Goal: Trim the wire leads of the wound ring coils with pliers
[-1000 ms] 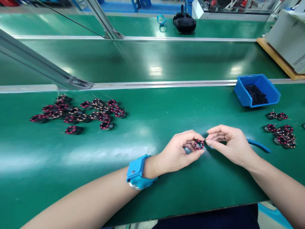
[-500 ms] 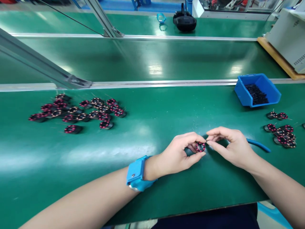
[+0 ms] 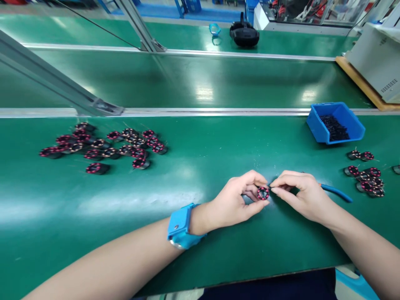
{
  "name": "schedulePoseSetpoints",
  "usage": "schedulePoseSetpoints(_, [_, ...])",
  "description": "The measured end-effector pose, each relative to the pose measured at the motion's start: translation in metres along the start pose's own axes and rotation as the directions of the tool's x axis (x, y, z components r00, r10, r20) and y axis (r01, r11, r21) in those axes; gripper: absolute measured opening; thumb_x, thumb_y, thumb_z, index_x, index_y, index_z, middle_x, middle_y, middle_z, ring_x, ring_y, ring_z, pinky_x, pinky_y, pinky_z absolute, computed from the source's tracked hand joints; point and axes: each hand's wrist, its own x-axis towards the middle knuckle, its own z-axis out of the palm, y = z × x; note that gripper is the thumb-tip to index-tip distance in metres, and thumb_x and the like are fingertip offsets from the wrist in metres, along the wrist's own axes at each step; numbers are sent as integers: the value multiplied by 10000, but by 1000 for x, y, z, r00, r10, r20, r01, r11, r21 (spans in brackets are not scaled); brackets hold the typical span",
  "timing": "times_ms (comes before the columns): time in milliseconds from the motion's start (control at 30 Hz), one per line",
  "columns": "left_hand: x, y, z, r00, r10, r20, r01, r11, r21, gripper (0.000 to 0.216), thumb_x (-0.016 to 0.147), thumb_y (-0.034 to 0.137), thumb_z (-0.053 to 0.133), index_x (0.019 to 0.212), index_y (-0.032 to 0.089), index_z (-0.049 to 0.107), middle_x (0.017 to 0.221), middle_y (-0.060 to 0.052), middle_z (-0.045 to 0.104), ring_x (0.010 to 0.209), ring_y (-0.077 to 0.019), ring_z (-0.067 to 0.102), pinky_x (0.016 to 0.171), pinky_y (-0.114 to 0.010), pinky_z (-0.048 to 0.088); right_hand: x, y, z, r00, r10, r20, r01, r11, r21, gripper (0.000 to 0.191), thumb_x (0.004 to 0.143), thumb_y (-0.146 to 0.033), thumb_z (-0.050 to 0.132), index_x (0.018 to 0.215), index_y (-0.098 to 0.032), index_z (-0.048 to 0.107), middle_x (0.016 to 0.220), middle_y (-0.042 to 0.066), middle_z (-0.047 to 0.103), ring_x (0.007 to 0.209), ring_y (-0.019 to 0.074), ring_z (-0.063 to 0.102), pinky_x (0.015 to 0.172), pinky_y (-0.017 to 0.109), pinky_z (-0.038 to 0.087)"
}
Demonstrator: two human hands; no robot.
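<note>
My left hand (image 3: 239, 198), with a blue wrist strap (image 3: 181, 225), holds a small wound motor stator (image 3: 263, 193) between thumb and fingers, its ring face with pink-red windings turned up. Close to the stator's right edge, my right hand (image 3: 298, 191) pinches a tiny dark piece between thumb and forefinger. That piece is too small to name, and I cannot tell whether it touches the stator. A tool with a blue handle (image 3: 336, 192) lies under and behind the right hand, its head mostly hidden.
Many similar stators (image 3: 97, 168) lie grouped at left, and a smaller group (image 3: 365, 186) at right. A blue bin (image 3: 318, 129) of small black pieces (image 3: 334, 128) stands at back right. A metal post (image 3: 62, 79) slants in from the left; a grey machine (image 3: 375, 62) stands far right.
The view has shifted slightly. My right fingers have closed more around the tiny piece by the stator; the left hand keeps its hold.
</note>
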Motion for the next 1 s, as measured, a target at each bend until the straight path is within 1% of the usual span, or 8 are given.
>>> schedulePoseSetpoints(67, [0, -1, 0, 1000, -18, -9, 18, 999, -27, 258, 792, 181, 668, 996, 118, 523, 873, -60, 658, 735, -124, 662, 689, -243, 568, 0, 0, -1, 1000, -23, 6, 23, 1000, -20, 120, 872, -146, 591, 847, -166, 707, 730, 23, 638, 628, 111, 556, 568, 231, 429])
schedulePoseSetpoints(200, [0, -1, 0, 1000, -24, -8, 24, 1000, -10, 220, 780, 200, 692, 931, 108, 562, 823, -64, 681, 729, -135, 680, 691, -247, 573, -1, 1, -3, 996, -85, 20, 86, 994, -66, 129, 888, -157, 582, 888, -176, 709, 761, 29, 659, 670, 121, 585, 610, 238, 445])
schedulePoseSetpoints(300, [0, -2, 0, 1000, -18, -13, 18, 1000, -8, 208, 773, 199, 702, 920, 111, 585, 824, -60, 692, 735, -135, 688, 702, -249, 580, -1, 2, -2, 993, -115, 21, 117, 990, -79, 148, 903, -173, 560, 897, -184, 708, 778, 36, 667, 686, 131, 600, 622, 247, 457])
schedulePoseSetpoints(500, [-1, -1, 2, 1000, 5, -27, -6, 999, -40, 197, 778, 191, 706, 930, 121, 601, 844, -59, 706, 767, -142, 702, 739, -266, 596, -2, -1, 5, 987, -148, -58, 140, 983, -118, 174, 904, -159, 521, 884, -194, 690, 754, 42, 656, 662, 142, 595, 601, 260, 466])
schedulePoseSetpoints(667, [-2, -1, 2, 1000, 6, -27, -7, 999, -33, 190, 776, 180, 706, 923, 118, 602, 839, -58, 711, 768, -142, 707, 741, -260, 598, -2, -2, 11, 985, -145, -95, 138, 988, -75, 178, 901, -156, 514, 871, -200, 684, 743, 43, 653, 647, 139, 594, 582, 257, 463])
schedulePoseSetpoints(833, [-2, 0, 2, 998, 59, -21, -58, 998, 30, 167, 781, 178, 704, 904, 115, 611, 827, -58, 708, 749, -135, 700, 717, -240, 591, -3, -2, 10, 986, -152, -68, 149, 988, -44, 188, 898, -145, 530, 889, -204, 707, 755, 43, 655, 661, 136, 600, 593, 253, 463])
schedulePoseSetpoints(1000, [-3, 0, 4, 995, 92, -44, -88, 993, 73, 160, 785, 180, 704, 900, 121, 610, 823, -52, 708, 738, -131, 695, 706, -236, 592, -5, -2, 8, 986, -164, -15, 162, 984, -76, 203, 906, -137, 515, 914, -205, 706, 767, 44, 654, 665, 138, 603, 588, 257, 455])
